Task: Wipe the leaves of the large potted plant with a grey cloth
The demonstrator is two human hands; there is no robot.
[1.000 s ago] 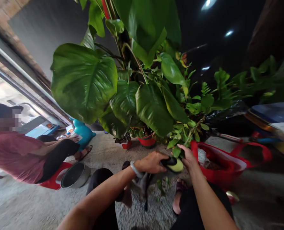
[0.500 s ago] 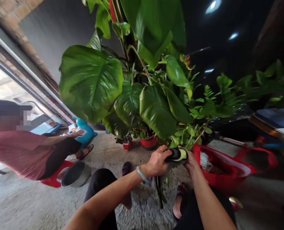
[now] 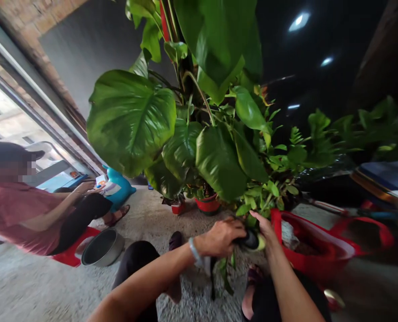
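A black and yellow-green padded object is held low in front of me, between my knees. Its exact kind is blurred. My left hand, with a pale bracelet at the wrist, wraps its fingers over the object's left end. My right hand is at its right end, one finger stretched forward and the others largely hidden. Whether the right palm touches the object is unclear. Below the hands hang dark strips and a green leafy piece, partly blurred.
A large-leaved plant and red pots stand ahead. The red bag is close by my right hand. At left, a person sits beside a grey metal pot and a teal animal-shaped object.
Both hands and the object have shifted slightly lower, and the object has turned. A right finger now extends forward. The seated person's hands have drawn back from the teal object.
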